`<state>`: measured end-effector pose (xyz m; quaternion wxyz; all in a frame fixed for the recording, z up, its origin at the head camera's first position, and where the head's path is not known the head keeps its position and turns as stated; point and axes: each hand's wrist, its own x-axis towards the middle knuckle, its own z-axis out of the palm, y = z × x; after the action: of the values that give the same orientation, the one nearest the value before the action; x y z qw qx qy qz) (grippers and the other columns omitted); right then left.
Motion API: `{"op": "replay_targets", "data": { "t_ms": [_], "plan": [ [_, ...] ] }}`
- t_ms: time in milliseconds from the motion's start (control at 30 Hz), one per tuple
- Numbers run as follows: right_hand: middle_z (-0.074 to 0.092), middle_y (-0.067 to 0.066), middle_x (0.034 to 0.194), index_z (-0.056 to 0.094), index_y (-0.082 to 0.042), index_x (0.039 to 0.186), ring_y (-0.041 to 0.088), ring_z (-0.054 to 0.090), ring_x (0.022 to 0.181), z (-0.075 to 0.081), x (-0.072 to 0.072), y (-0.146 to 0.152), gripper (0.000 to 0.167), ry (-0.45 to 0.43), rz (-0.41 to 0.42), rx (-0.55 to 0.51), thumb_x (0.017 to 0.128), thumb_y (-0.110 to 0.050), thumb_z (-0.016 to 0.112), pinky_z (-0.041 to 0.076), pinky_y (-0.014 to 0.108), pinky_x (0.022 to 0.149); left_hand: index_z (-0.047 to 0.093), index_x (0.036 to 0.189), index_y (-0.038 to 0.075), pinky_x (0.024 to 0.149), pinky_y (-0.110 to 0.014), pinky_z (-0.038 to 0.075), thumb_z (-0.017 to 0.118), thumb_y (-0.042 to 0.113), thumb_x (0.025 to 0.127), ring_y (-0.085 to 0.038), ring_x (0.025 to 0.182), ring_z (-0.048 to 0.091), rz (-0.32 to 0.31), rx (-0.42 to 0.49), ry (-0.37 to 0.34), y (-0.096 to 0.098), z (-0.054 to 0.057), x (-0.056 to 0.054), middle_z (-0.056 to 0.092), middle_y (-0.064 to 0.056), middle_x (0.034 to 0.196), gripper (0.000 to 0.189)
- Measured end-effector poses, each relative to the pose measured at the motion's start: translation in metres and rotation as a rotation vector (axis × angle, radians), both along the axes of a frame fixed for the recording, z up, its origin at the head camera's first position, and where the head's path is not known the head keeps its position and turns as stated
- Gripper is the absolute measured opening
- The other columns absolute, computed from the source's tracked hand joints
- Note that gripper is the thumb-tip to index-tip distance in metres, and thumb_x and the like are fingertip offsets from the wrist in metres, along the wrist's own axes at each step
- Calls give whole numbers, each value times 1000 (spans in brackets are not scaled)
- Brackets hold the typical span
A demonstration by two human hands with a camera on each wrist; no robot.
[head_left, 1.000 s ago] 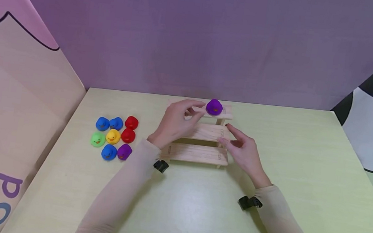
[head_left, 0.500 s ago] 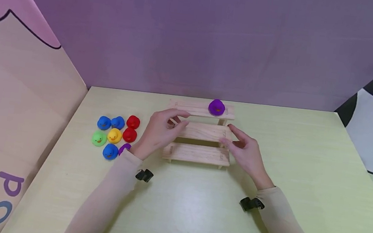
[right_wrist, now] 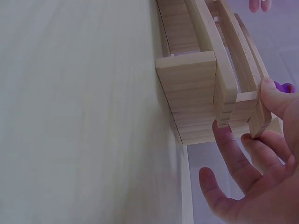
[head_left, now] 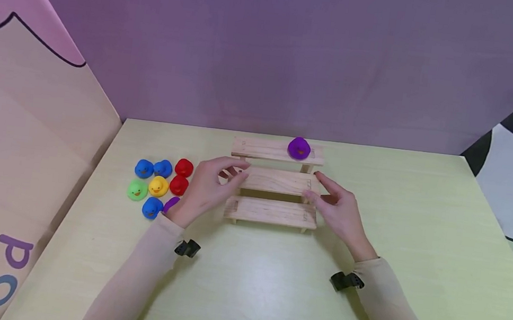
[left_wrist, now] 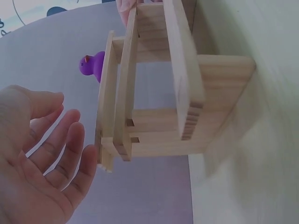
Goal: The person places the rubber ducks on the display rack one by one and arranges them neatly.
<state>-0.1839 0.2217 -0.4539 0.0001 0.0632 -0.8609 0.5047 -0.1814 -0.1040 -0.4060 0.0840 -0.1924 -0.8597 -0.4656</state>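
3-tier wooden stand (head_left: 275, 183): ctr of frame, upright; purple duck (head_left: 299, 148) on its top level, R of mid. R hand (head_left: 338, 207): thumb and fingers clamped on stand's mid-level R end, prob. to steady it. L hand (head_left: 207, 183): fingers relaxed, nothing gripped, by L end; contact unclear. Other ducks (head_left: 158, 186): grouped mid-left, prob. for easy reach. Table (head_left: 264, 294): pale, wood-grain. Purple wall (head_left: 275, 50): top of frame.

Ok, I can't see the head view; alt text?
The right hand grips the middle shelf of a wooden stand at its right end, the left hand open near the other. A purple duck sits on the top shelf, eight ducks at left.
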Motion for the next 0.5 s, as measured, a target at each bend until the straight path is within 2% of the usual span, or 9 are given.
{"op": "replay_targets", "data": {
  "t_ms": [167, 267, 500],
  "plan": [
    [48, 16, 164, 50, -13, 160, 40, 74, 114, 1, 0, 1, 68, 2, 0, -1, 101, -37, 74, 55, 12, 79, 77, 130, 14, 92, -48, 62, 74, 22, 101, -21, 101, 71, 15, -9, -24, -7, -4, 7, 79, -2, 121, 30],
    [48, 15, 164, 50, -13, 160, 37, 75, 113, 0, 0, 1, 67, 4, -7, 1, 101, -37, 75, 55, 12, 79, 77, 130, 15, 91, -48, 62, 74, 22, 101, -20, 102, 71, 16, -8, -26, -12, -5, 11, 79, -1, 123, 29],
    [49, 16, 164, 51, -12, 159, 13, 76, 101, 1, 1, 1, 67, 5, -9, -13, 101, -36, 75, 57, 15, 77, 78, 128, 17, 89, -49, 62, 75, 21, 101, -21, 99, 71, 59, -50, -33, -30, -12, 18, 79, -2, 123, 28]
  ]
}}
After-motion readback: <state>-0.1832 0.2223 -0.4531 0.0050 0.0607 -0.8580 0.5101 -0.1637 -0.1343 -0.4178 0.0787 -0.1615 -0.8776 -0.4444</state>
